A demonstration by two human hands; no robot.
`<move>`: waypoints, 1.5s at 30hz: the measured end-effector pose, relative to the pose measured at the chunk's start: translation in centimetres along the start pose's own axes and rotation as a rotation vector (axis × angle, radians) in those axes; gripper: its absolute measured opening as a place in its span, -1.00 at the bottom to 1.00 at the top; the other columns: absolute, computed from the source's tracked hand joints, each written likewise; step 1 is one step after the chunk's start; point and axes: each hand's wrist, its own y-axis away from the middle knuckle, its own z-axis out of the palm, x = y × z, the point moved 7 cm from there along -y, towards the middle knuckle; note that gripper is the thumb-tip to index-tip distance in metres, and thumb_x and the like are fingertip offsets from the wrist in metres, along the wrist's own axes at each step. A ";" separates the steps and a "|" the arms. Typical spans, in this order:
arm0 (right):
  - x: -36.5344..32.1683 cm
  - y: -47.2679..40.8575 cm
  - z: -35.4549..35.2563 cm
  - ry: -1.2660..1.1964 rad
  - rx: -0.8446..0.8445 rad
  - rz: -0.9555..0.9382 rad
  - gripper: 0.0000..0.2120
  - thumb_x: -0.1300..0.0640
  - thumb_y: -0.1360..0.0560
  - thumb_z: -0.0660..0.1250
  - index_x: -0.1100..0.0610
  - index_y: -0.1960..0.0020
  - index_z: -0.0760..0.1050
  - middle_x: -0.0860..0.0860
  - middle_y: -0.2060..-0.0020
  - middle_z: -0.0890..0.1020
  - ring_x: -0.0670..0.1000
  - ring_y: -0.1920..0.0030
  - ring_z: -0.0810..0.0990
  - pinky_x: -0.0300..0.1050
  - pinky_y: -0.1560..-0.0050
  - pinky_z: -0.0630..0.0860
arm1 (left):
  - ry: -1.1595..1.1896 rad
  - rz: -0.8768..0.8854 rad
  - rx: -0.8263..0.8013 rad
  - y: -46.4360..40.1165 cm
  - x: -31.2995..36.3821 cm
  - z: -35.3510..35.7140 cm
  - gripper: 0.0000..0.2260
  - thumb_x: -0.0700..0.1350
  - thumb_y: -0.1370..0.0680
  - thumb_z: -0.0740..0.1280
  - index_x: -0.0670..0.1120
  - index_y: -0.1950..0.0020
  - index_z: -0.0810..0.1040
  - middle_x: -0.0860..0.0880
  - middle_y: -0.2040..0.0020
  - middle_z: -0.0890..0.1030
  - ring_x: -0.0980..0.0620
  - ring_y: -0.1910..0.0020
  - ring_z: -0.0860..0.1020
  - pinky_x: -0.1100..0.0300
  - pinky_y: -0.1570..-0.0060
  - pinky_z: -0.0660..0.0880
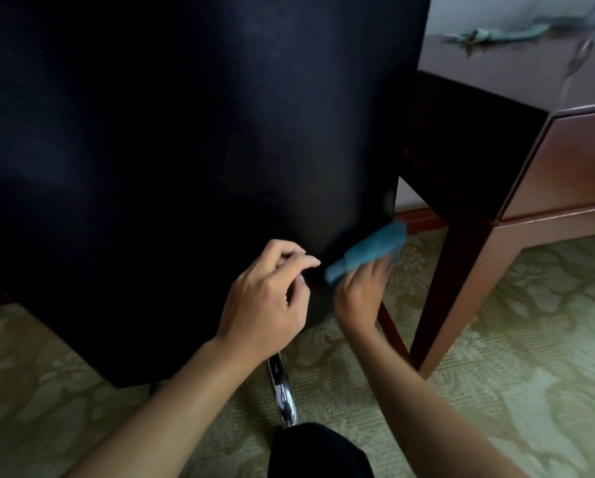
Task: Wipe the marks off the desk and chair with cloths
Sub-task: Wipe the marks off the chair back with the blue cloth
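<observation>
right hand (359, 291) grip closed on blue cloth (368, 251), pressed to black chair (185, 150) lower corner. left hand (271, 288) grip loosely curled, empty, against the chair beside it.

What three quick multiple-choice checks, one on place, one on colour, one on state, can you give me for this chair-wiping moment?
1. Where is the teal cloth being pressed?
A. On the wooden desk top
B. At the lower right edge of the black fabric chair back
C. On the patterned carpet

2. What colour is the desk?
A. White
B. Reddish brown
C. Grey

3. What is the left hand doing?
A. Curled against the chair back with no cloth
B. Gripping a second cloth
C. Resting flat on the carpet

Answers: 1 B, the right hand holds the cloth at the lower right edge of the chair back. 2 B, its drawer front and legs are reddish brown wood. 3 A, its fingers are bent at the chair fabric and nothing shows in them.
</observation>
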 end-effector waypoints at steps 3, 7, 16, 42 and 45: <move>3.2 3.3 1.3 -0.058 -0.145 0.120 -0.41 0.04 -0.56 0.09 0.29 -0.52 0.15 0.25 -0.51 0.22 0.23 -0.55 0.09 0.28 -0.52 0.02 | -0.004 0.015 -0.057 0.2 0.2 0.4 -0.78 -0.20 -0.50 0.32 -0.04 -0.10 0.66 0.04 -0.12 0.54 0.13 0.06 0.58 0.13 0.16 0.59; 0.9 -4.2 -1.2 -0.273 0.040 0.259 -0.39 -0.02 -0.58 -0.04 0.22 -0.57 0.08 0.18 -0.55 0.17 0.11 -0.56 0.09 0.11 -0.56 -0.03 | 0.020 -0.003 -0.072 -0.2 0.0 0.6 -0.78 -0.23 -0.50 0.34 -0.04 -0.10 0.65 0.04 -0.11 0.54 0.13 0.08 0.57 0.15 0.18 0.58; -2.4 -9.2 -3.7 -0.355 0.190 0.115 -0.46 -0.07 -0.63 0.01 0.20 -0.52 0.19 0.12 -0.42 0.38 -0.11 -0.38 0.30 -0.41 -0.31 0.12 | 0.052 0.030 -0.103 -0.9 1.0 2.0 -0.79 -0.22 -0.51 0.34 -0.03 -0.10 0.65 0.06 -0.08 0.54 0.17 0.09 0.55 0.21 0.19 0.56; -13.0 -3.2 -6.5 -0.106 0.267 -0.357 -0.44 0.05 -0.69 0.03 0.28 -0.56 -0.08 0.28 -0.54 0.06 0.19 -0.55 0.14 0.17 -0.43 0.33 | -0.021 0.096 0.207 -1.2 2.4 -4.2 -0.77 -0.25 -0.53 0.30 -0.10 -0.13 0.64 0.01 -0.01 0.59 0.09 0.02 0.58 0.36 -0.01 0.45; -12.3 -1.0 -6.0 -0.060 0.198 -0.366 -0.45 0.09 -0.68 0.05 0.31 -0.54 -0.06 0.28 -0.54 -0.02 0.26 -0.56 0.06 0.26 -0.43 0.29 | -0.018 0.113 0.253 -2.1 2.7 -5.9 -0.78 -0.25 -0.53 0.29 -0.10 -0.11 0.65 0.02 0.00 0.59 0.09 0.04 0.58 0.33 0.01 0.48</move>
